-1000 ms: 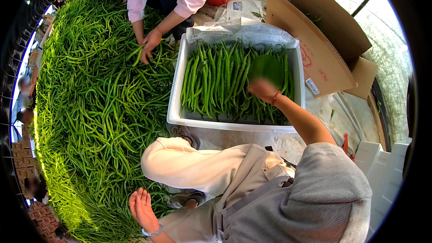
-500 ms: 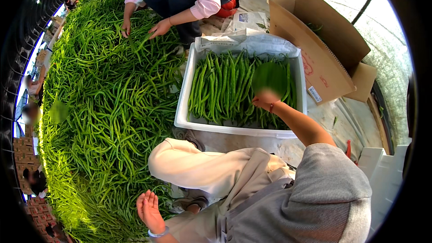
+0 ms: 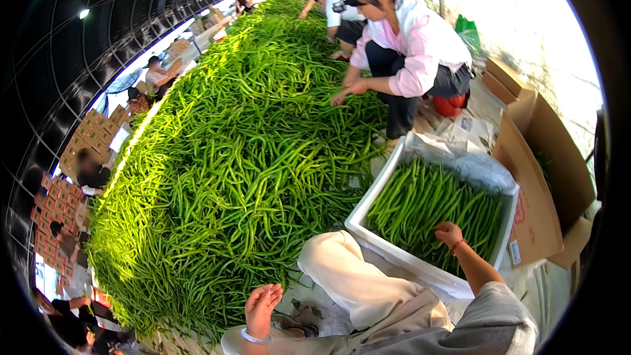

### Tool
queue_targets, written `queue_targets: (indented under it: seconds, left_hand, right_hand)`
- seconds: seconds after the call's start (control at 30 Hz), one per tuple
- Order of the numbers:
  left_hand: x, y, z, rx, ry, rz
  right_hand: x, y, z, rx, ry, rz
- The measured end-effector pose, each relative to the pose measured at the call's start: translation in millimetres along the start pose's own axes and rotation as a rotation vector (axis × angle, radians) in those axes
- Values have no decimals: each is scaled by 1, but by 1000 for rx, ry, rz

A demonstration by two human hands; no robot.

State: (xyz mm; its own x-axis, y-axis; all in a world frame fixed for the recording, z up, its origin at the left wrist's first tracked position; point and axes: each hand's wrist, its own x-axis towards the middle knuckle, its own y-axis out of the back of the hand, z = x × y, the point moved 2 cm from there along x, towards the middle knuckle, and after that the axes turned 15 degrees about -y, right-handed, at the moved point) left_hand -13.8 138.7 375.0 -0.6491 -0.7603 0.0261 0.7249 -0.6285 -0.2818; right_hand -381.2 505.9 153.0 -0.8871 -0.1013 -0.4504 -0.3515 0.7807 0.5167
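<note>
Pepper heap and crate: shifted in view since half a second earlier, the heap [image 3: 243,158] spreading across the middle and the white crate [image 3: 394,251] dropping to the lower right, while the co-worker's hands [image 3: 348,92] had drawn close together
Heap lie: long green peppers criss-crossed at every angle, left of the crate
Co-worker [image 3: 417,52]: crouched at the heap's edge, beyond the crate, in pink sleeves
Cardboard box [image 3: 522,187]: stood just right of the crate, its flaps up
White crate: had paper [image 3: 460,161] along its far side and held the crate peppers [image 3: 414,197], laid side by side and mostly running one way
Pepper layer: seemed best kept level and parallel, nudged with a flat, light touch, since heavy pressing could have snapped or bruised the pods
Left hand [image 3: 261,306]: hung raised before the heap's near edge, fingers loosely bent and nothing seen in them
Right hand [image 3: 448,233]: curled above the near part of the layer; whether its fingers pinched a pepper or merely rested there could not be told
Right fingertips: hidden from view; easing stray tips into line from the side looked safer than tugging
Red bracelet [image 3: 459,245]: circled the right wrist, clear of the fingers
</note>
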Motion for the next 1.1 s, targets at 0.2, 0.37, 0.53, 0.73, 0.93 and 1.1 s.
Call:
queue_targets:
  seconds: [0.2, 0.37, 0.53, 0.73, 0.93, 1.1]
  left_hand:
    - [-10, 9, -8, -43, 9, 24]
    - [-13, 1, -8, -27, 6, 29]
    - [-9, -6, -12, -54, 4, 3]
    - [-19, -3, -2, -38, -29, -21]
    - [-48, 17, 28, 70, -63, 45]
    - [-71, 34, 43, 125, -151, 91]
  right_hand:
    - [1, 5, 6, 341, -252, -10]
    - [1, 14, 47, 575, -565, -136]
    - [11, 18, 32, 69, -346, -147]
    - [11, -11, -7, -84, -320, -198]
    - [-9, -16, -28, -453, 40, -46]
    - [-30, -17, -91, 270, 233, -239]
